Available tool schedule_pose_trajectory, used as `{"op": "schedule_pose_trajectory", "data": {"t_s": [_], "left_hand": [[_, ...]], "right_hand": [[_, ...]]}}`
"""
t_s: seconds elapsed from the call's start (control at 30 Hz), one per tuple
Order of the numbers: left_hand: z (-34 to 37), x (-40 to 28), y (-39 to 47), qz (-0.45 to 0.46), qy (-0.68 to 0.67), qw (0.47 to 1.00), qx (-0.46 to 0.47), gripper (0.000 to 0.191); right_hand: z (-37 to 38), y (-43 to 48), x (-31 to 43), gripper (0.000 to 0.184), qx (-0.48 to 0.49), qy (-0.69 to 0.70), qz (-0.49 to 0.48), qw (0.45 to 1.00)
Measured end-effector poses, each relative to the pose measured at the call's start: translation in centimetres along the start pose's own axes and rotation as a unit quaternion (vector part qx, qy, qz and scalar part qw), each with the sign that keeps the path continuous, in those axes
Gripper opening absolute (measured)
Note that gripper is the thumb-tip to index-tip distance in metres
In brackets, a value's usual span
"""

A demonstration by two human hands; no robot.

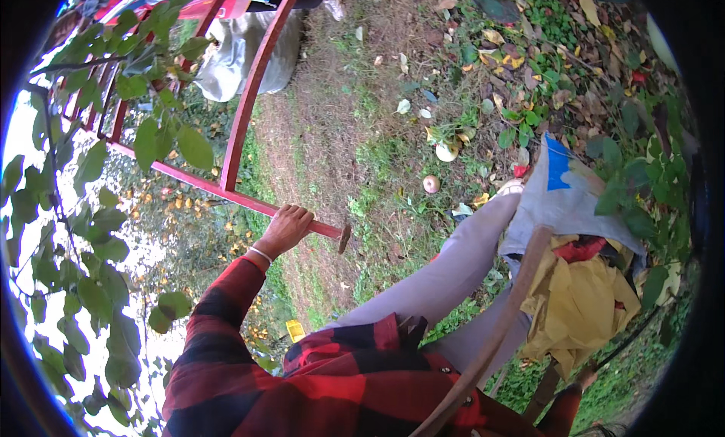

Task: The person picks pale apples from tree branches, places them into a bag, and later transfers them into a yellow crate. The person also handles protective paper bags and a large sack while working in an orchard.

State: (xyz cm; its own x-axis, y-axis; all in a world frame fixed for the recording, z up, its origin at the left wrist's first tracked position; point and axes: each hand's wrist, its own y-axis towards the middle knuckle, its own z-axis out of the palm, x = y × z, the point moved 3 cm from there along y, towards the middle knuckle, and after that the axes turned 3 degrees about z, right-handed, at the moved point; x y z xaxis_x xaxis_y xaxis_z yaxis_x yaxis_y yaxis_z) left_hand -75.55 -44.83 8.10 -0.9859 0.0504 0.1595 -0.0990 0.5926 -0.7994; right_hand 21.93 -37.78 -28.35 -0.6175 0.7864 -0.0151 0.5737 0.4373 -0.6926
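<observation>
My left hand, with a white band at the wrist, is closed around the side rail of a red ladder, close to its flat brown foot. At the lower right, my right hand is only partly visible beside a thin dark branch or rod; its grip is unclear. Nearby is a grey cloth bag with a blue patch, its mouth showing crumpled yellow lining and something red inside. A curved wooden bar passes in front of my body beside the bag.
Apples and fallen leaves lie on the grassy ground. A whitish sack stands behind the ladder, near another person's shoe. Leafy branches hang at the left. A yellow crate appears farther off.
</observation>
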Motion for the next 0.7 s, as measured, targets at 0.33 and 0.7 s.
{"op": "schedule_pose_trajectory", "data": {"t_s": [0.33, 0.7], "left_hand": [[6.2, 3.1, 7.4, 0.016, 0.032, 0.997, -0.062, 0.024], [7.9, 3.8, 16.1, 0.064, 0.102, 0.989, -0.089, 0.023]], "right_hand": [[0.8, 2.4, -2.7, 0.027, -0.030, 0.019, 0.074, 0.997], [-0.7, 3.5, -6.2, 0.039, -0.079, -0.086, -0.044, 0.992]]}}
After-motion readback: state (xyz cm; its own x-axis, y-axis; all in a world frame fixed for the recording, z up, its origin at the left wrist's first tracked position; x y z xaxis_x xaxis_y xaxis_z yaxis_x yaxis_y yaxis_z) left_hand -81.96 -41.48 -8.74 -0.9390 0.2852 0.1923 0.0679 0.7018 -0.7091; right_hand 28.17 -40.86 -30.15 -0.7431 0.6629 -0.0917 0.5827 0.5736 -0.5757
